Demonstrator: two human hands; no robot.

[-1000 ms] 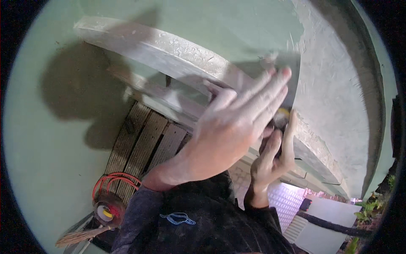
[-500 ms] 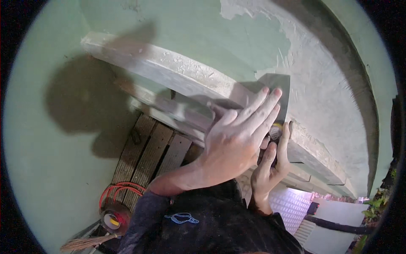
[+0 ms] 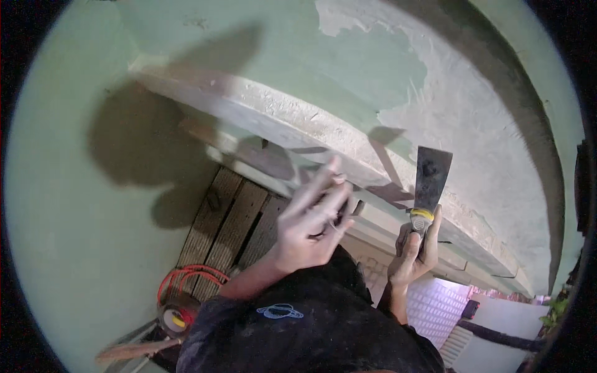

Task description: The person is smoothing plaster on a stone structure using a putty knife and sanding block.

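My right hand (image 3: 410,264) grips the handle of a putty knife (image 3: 432,177), fingers wrapped round it and the thumb lying along it. The knife's broad dark metal blade points up, and a yellow band circles the base of the blade. My left hand (image 3: 314,227) hovers apart from the knife, in front of the pale ledge (image 3: 292,115). Motion blurs its fingers, which look partly bent; whether anything lies between them cannot be made out. Beyond the blade, grey filler (image 3: 479,137) covers part of the green wall (image 3: 354,68).
Below the ledge at left are ribbed wooden planks (image 3: 214,233). A looped red cord (image 3: 193,273) lies beside a round container (image 3: 177,320) and a straw brush (image 3: 134,351). At lower right is a white panel (image 3: 500,314). Shadows fall across the wall.
My left hand has come off the blade and drawn down and left, its fingers bending. My right hand has moved down and right with the putty knife, whose blade now shows fully.
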